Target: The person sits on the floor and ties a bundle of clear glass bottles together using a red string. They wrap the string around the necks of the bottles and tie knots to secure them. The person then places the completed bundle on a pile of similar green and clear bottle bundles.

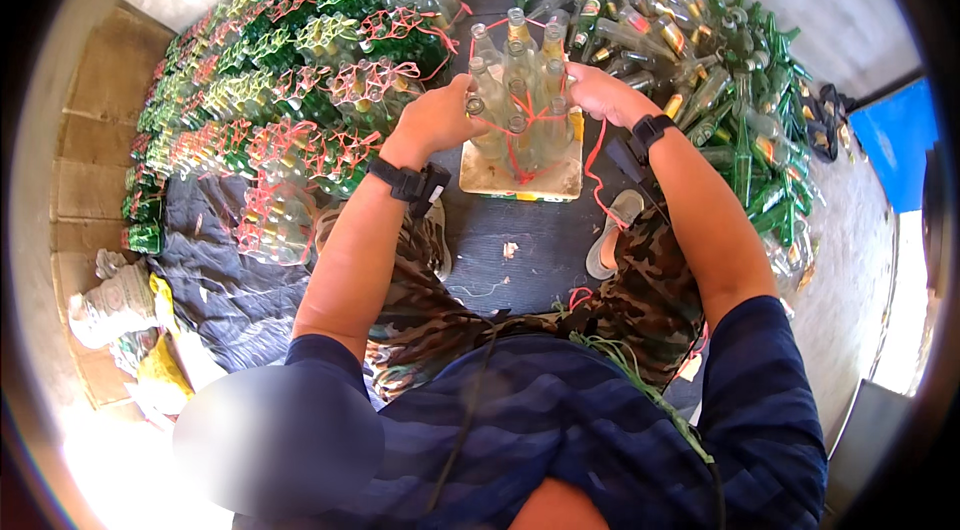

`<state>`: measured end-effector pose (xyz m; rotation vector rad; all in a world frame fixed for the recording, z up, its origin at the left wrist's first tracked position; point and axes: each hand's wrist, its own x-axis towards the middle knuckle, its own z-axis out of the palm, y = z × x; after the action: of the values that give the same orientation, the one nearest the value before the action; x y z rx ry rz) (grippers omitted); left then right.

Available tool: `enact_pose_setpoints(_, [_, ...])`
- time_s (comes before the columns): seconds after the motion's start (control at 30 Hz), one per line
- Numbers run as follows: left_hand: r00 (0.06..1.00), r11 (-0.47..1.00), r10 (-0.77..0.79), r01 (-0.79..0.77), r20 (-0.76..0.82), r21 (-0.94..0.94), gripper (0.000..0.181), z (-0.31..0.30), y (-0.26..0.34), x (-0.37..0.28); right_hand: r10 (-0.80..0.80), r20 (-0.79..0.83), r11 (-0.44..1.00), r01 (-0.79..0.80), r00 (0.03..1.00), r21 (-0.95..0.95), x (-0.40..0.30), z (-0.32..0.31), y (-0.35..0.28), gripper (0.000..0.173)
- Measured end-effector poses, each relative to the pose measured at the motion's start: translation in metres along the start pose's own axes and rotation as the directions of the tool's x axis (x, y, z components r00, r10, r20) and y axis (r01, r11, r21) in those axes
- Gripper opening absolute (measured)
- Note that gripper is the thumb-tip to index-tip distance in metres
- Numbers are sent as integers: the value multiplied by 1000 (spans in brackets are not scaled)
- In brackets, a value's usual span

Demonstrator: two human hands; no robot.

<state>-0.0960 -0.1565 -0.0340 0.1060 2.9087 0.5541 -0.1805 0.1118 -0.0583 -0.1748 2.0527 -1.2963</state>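
A cluster of clear glass bottles [517, 63] stands upright in front of me on a low, flat-topped block [486, 181]. Red plastic twine [531, 114] runs around the cluster and crosses between the necks in a star shape. At the cluster's left side, my left hand [439, 117] pinches the twine beside the nearer bottle necks. My right hand [609, 94] is at the right side, its fingers curled on the twine against the bottles; the fingertips are partly hidden. A loose red tail [592, 173] hangs below my right hand towards the shoe.
Rows of bottles tied with red and yellow-green twine [322, 34] fill the left. Loose clear and green bottles [705, 64] lie heaped at right. A tied bundle [277, 222] stands near my left leg. Bags [120, 297] lie far left. Dark sheeting [225, 260] covers the floor.
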Motion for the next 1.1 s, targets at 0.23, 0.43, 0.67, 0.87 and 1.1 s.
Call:
enact_pose_setpoints(0.23, [997,995,-81,80,-8,-56,66,23,-10,12,48,141,995,-60,989,81,25,-14,17,67])
enact_pose_setpoints(0.43, [989,898,-93,135,119,-420,52,29,-8,16,2,100,994,-13,995,106,38,-16,27,63])
enact_pose_setpoints(0.67, [998,958,-40,27,-39,-285,39,23,-15,27,-37,-4,999,37,999,33,-1,2,10,73])
enact_pose_setpoints(0.87, [951,985,159,-172,-263,-26,40,15,-36,61,-224,-201,960,252,954,122,-18,58,35,57])
enact_pose_setpoints(1.1, [953,982,136,-93,-271,166,29,5,-24,78,-190,-244,970,220,951,106,-27,77,36,45])
